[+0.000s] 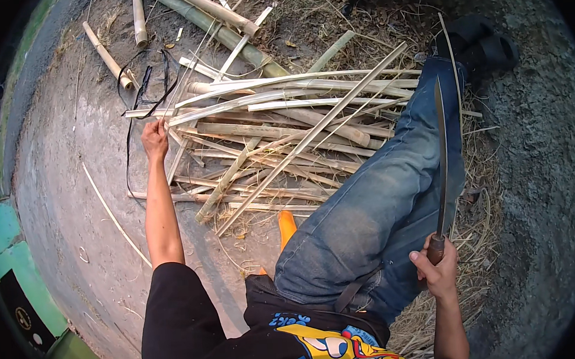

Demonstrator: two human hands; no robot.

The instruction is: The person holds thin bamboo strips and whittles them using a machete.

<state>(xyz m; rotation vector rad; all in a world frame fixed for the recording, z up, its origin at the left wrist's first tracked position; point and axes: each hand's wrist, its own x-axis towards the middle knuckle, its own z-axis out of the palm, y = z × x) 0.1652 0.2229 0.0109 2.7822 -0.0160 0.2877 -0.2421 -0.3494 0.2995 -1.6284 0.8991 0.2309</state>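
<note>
Left hand (155,137), left of centre, fingers closed on the near end of a pale split bamboo strip (242,103) whose long axis runs rightward into the heap of bamboo slats (278,147). Right hand (438,269), lower right, grips a long dark-bladed knife (441,162) by its handle, blade pointing up-frame along the denim-clad leg (376,206).
</note>
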